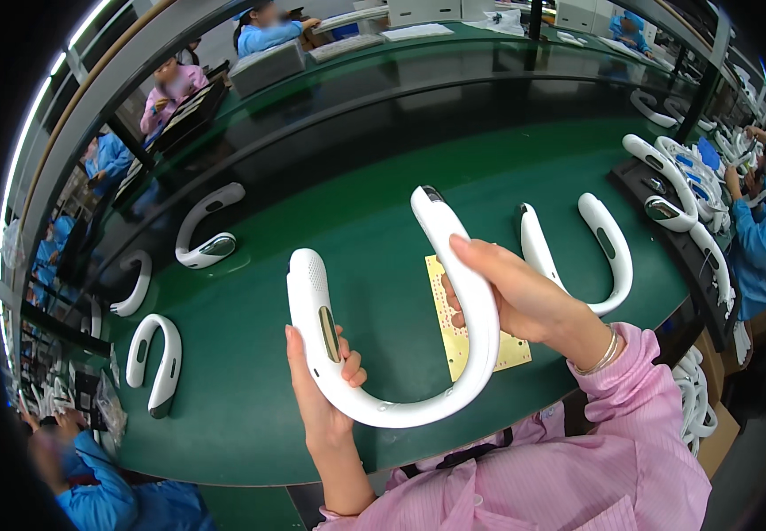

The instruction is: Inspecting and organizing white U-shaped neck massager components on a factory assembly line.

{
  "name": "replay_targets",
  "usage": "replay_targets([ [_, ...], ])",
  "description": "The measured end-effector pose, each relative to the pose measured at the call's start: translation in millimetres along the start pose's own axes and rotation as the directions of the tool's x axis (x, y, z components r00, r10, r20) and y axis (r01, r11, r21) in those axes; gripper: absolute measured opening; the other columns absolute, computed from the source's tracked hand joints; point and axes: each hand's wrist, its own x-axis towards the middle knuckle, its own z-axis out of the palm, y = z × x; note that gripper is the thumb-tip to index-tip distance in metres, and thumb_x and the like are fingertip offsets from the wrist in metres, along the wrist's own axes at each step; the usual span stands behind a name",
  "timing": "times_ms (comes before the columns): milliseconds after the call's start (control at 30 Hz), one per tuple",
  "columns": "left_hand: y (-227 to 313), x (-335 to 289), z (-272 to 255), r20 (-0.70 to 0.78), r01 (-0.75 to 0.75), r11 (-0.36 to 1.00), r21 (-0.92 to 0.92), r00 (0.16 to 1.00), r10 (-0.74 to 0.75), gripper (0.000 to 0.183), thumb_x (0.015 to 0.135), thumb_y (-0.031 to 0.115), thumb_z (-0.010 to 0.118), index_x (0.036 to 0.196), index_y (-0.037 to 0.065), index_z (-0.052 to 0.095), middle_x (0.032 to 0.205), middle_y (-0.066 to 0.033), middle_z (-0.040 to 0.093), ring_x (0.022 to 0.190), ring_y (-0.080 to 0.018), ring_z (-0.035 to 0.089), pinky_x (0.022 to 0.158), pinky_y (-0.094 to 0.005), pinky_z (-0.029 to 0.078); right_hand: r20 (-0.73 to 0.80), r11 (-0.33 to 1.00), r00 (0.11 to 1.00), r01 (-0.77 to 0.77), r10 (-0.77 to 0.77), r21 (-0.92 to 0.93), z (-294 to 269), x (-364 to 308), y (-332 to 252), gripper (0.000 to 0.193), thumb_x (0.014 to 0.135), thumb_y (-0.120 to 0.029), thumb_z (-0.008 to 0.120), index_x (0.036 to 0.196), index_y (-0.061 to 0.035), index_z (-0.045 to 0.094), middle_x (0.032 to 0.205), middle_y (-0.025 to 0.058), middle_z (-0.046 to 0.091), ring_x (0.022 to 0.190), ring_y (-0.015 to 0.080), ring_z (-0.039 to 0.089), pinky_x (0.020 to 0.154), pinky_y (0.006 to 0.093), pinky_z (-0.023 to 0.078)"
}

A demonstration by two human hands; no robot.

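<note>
A white U-shaped neck fan (418, 411) is held up above the green table with its two ends pointing away from me. My left hand (323, 416) is closed round its left arm, near a shiny oval inset and a patch of small holes. Gripping the right arm is my right hand (533, 296), thumb along the top and fingers curled underneath. The far tip of that arm has a dark end piece. Beneath the fan and my right hand lies a yellow perforated board (514, 352), partly covered. Just right of it, another neck fan (617, 257) rests on the table, partly behind my right hand.
More neck fans lie on the green table (250, 354) at left, one near the edge (166, 372) and one farther back (190, 234). A black conveyor (666, 257) at right carries white parts. A clear plastic bag (110, 407) sits at left. Co-workers surround the bench.
</note>
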Motion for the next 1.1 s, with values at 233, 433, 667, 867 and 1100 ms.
replay_targets([
  [233,-3,17,-11,0.012,-0.175,0.941,0.291,0.984,0.179,0.060,0.094,0.047,0.038,0.128,-0.002,0.039,0.120,-0.0120,0.047,0.110,-0.0221,0.046,0.098,-0.0370,0.037,-0.095,0.991,0.991,0.100,-0.092,0.087,-16,61,-7,0.032,0.077,-0.013,0.065,0.097,-0.0014,0.043,0.072,0.0035,0.049,0.059,0.0125,0.053,0.052,0.0260,0.046],
  [433,-13,19,4,0.156,-0.256,0.923,0.288,0.963,0.218,0.056,0.096,0.034,0.041,0.136,-0.002,0.025,0.136,-0.0180,0.036,0.122,-0.0271,0.039,0.104,-0.0395,0.031,-0.202,0.898,0.927,0.361,-0.316,0.251,0,93,-7,0.027,0.082,-0.013,0.061,0.098,-0.0043,0.042,0.086,0.0075,0.050,0.077,0.0153,0.052,0.071,0.0321,0.046],
  [667,0,23,-5,-0.139,-0.316,0.932,-0.180,0.946,0.294,0.023,0.081,0.002,0.053,0.101,0.005,0.044,0.075,-0.0042,0.050,0.066,-0.0153,0.054,0.075,-0.0358,0.046,0.313,0.908,0.939,-0.004,-0.140,0.418,20,38,27,0.057,0.092,-0.053,0.037,0.118,-0.0031,0.047,0.120,0.0180,0.051,0.112,0.0295,0.051,0.097,0.0465,0.039],
  [867,15,8,4,-0.116,-0.405,0.913,0.049,0.906,0.408,0.019,0.075,0.003,0.055,0.093,0.004,0.049,0.065,-0.0017,0.043,0.052,-0.0107,0.044,0.051,-0.0258,0.039,0.703,0.373,0.684,0.611,0.197,-0.699,14,30,-8,0.059,0.077,-0.029,0.069,0.121,0.0004,0.045,0.102,0.0178,0.061,0.093,0.0299,0.062,0.080,0.0383,0.050],
  [1100,11,22,5,-0.211,-0.409,0.901,0.144,0.877,0.432,0.020,0.071,0.001,0.051,0.090,0.000,0.049,0.060,-0.0017,0.044,0.047,-0.0078,0.041,0.046,-0.0232,0.036,0.604,-0.240,0.788,0.613,0.119,-0.753,42,13,27,0.054,0.063,-0.001,0.064,0.114,0.0028,0.044,0.072,0.0178,0.056,0.061,0.0338,0.062,0.048,0.0394,0.050],
])
